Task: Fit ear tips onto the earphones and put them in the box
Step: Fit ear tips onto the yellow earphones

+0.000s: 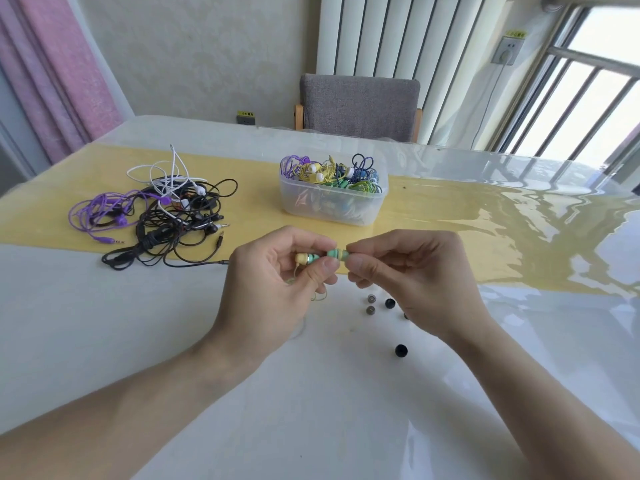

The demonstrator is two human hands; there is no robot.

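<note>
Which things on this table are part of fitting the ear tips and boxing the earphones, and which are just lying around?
Part of the job:
- green and yellow earphone, pinched by the left hand
- green ear tip, held by the right hand
- loose ear tips on the table
- tangled earphones waiting
- clear plastic box, already holding earphones

Just around:
- grey chair
- wall socket
- pink curtain

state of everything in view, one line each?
left hand: pinches yellow earbud
right hand: pinches green earbud
box: open, heaped with earphones
cable pile: tangled, on table
loose tips: scattered on table, unfitted
</note>
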